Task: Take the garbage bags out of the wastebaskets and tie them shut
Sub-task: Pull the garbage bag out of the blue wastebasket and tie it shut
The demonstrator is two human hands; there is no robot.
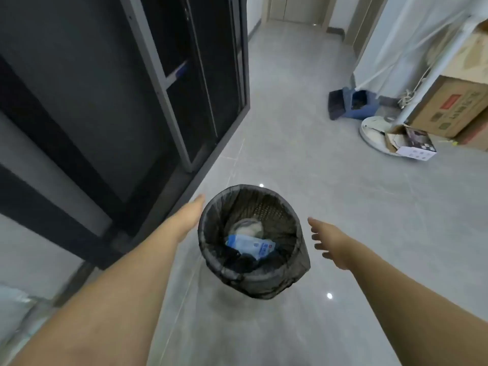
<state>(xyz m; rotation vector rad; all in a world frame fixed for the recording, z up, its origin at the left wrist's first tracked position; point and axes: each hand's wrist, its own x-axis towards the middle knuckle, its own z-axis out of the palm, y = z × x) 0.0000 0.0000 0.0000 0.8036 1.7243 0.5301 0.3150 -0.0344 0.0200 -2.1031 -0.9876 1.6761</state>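
Two bare hands reach down on either side of one wastebasket [253,241] that stands upright on the grey tiled floor [356,220], near the bottom edge of a dark glass-fronted cabinet [126,88] along the floor's left side. Its long axis runs vertical, and its round mouth opens up toward the camera, so the base is hidden beneath it. A black garbage bag [260,282] lines it, folded over the rim and hanging down the outer wall; a flap of the bag juts out at the lower right. Inside lie a blue and white packet [250,245] and something pale and rounded that is too blurred to name.

The left hand [188,217] is just beside the left of the rim, fingers straight and holding nothing; whether it touches the bag cannot be told. The right hand [331,243] is a little apart from the right of the rim, fingers spread and relaxed, empty.

Toward the floor's far right corner sit a blue dustpan [357,105], a white round stand base [375,136] with a small printed box [412,143] on it, and cardboard boxes [449,107] cut off by the frame edge
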